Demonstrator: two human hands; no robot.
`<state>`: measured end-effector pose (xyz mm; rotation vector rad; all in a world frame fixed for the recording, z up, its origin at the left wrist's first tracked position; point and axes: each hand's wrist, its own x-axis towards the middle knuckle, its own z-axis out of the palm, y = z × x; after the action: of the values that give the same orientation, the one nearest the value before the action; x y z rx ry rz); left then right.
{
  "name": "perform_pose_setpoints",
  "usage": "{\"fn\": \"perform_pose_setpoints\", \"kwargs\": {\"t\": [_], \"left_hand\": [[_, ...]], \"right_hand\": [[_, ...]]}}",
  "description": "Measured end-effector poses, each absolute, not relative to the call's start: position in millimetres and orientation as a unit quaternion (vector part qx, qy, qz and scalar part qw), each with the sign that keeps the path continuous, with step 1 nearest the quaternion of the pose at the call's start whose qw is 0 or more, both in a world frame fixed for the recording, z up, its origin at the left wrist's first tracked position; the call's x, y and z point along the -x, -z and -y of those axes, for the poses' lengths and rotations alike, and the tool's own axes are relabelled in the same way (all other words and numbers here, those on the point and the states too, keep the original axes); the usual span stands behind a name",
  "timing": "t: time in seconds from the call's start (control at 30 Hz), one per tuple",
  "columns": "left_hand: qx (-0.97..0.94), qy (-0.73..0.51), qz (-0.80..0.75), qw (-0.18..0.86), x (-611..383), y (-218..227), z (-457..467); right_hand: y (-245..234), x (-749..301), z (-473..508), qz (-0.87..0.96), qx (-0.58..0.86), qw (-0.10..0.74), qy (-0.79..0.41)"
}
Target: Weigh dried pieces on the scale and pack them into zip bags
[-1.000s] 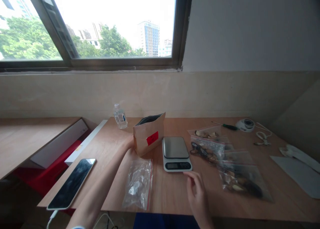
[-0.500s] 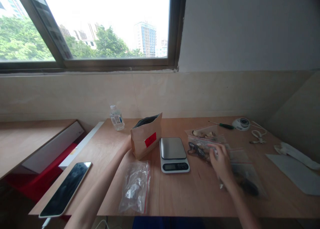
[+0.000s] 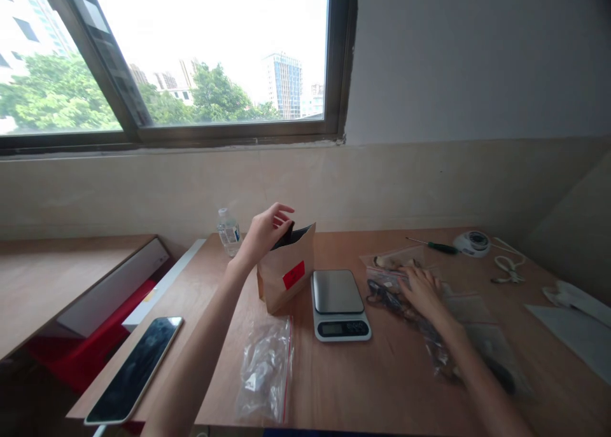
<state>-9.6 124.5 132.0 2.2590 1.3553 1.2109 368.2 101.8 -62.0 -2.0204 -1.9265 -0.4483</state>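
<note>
My left hand (image 3: 271,228) is over the mouth of an upright brown paper bag (image 3: 274,283) with a red label. Its curled fingers meet a dark piece at the opening; whether that is an item or the bag's dark lining, I cannot tell. My right hand (image 3: 422,292) rests among clear zip bags at the right, thumb and fingers closed at the edge of a zip bag (image 3: 386,274) with a red seal line. A dark cable (image 3: 379,292) lies below it. Between my hands stands a kitchen scale (image 3: 338,292) with a bare steel plate.
An empty-looking clear zip bag (image 3: 262,373) lies in front of the paper bag. A phone (image 3: 136,370) is at the left edge, a water bottle (image 3: 229,235) behind. Far right are a screwdriver (image 3: 442,248), a white dome camera (image 3: 472,243) and white paper (image 3: 570,335).
My left hand has risen from behind the paper bag's left side to its opening. My right hand stays at the zip bags, now lying flatter over them. The view has shifted slightly.
</note>
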Motion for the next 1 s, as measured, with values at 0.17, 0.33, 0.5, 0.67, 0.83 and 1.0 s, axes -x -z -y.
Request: {"fn": "perform_pose_setpoints", "kwargs": {"t": [0.17, 0.33, 0.5, 0.67, 0.83, 1.0], "left_hand": [[-0.804, -0.298, -0.513, 0.045, 8.9, -121.1, -130.8], [-0.796, -0.294, -0.527, -0.037, 5.0, -134.7, -112.6], [-0.720, -0.461, -0.507, 0.108, -11.3, -132.3, -49.8], [-0.590, -0.504, -0.457, 0.434, -49.0, -79.0, 9.1], [-0.534, -0.490, -0.432, 0.536, -75.0, -28.1, 29.4], [-0.497, -0.515, -0.493, 0.495, -69.7, -13.0, 33.7]], "right_hand": [[69.5, -368.1, -99.2, 0.683, 0.694, 0.152, 0.170], [52.8, -370.2, -95.1, 0.678, 0.703, 0.173, 0.129], [1.8, -351.0, -61.3, 0.631, 0.710, 0.311, 0.042], [-39.9, -278.2, -4.6, 0.603, 0.660, 0.449, -0.015], [-31.8, -203.0, 31.1, 0.594, 0.610, 0.489, -0.192], [-24.7, -172.1, 41.3, 0.601, 0.575, 0.486, -0.270]]}}
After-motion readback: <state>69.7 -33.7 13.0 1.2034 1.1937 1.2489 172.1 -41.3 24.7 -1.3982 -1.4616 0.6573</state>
